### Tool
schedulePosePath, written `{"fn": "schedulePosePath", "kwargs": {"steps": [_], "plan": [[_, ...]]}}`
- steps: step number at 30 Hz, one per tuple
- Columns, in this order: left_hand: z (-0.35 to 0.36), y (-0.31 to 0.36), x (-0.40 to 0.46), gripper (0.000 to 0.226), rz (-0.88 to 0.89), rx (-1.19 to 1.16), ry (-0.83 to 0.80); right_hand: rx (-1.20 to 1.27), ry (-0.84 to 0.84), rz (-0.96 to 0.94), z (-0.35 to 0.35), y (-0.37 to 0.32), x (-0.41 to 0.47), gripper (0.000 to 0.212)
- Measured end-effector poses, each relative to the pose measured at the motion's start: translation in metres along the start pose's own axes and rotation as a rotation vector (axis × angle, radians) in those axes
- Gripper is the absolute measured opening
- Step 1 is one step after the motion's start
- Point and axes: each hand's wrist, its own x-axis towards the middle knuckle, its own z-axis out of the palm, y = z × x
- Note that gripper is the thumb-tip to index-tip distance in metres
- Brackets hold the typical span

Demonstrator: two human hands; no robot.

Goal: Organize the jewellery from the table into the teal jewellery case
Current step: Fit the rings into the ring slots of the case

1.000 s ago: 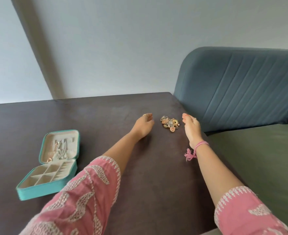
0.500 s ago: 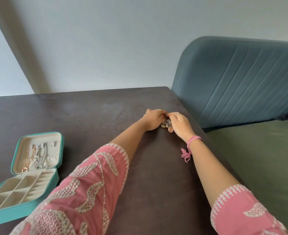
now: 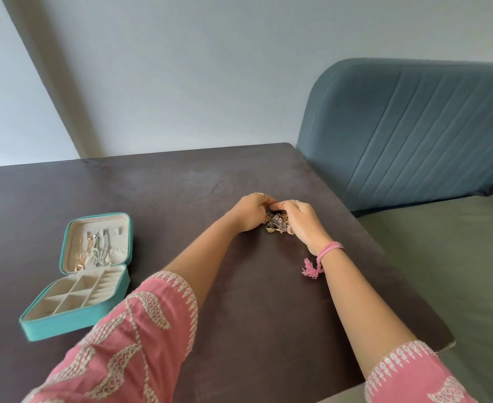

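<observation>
A small heap of gold and silver jewellery lies on the dark table near its far right corner. My left hand and my right hand close in on the heap from both sides, fingers curled round it and meeting above it. Much of the heap is hidden under my fingers. The teal jewellery case lies open at the left. Its cream tray has several empty compartments. Chains hang inside its raised lid.
The dark brown table ends at the right against a blue padded headboard and a green mattress. A pale wall stands behind. A pink thread band circles my right wrist.
My hands were apart on either side of the heap, then came together and curled round it. The view has swung a little, so the case sits further right in it.
</observation>
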Motion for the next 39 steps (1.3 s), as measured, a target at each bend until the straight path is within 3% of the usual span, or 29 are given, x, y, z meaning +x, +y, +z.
{"fn": "schedulePosePath", "kwargs": {"steps": [27, 34, 37, 39], "plan": [[0.006, -0.032, -0.145, 0.052, -0.181, -0.468, 0.175, 0.338, -0.047, 0.001, 0.042, 0.0, -0.108, 0.038], [0.006, -0.035, -0.169, 0.048, -0.176, -0.643, 0.325, 0.504, 0.081, -0.007, 0.039, -0.002, -0.118, 0.027], [0.003, -0.04, -0.181, 0.043, -0.183, -0.614, 0.387, 0.379, 0.164, -0.053, 0.026, 0.001, -0.108, 0.031], [0.001, -0.044, -0.19, 0.04, -0.171, -0.524, 0.383, 0.198, 0.119, -0.081, 0.016, 0.005, -0.097, 0.028]]}}
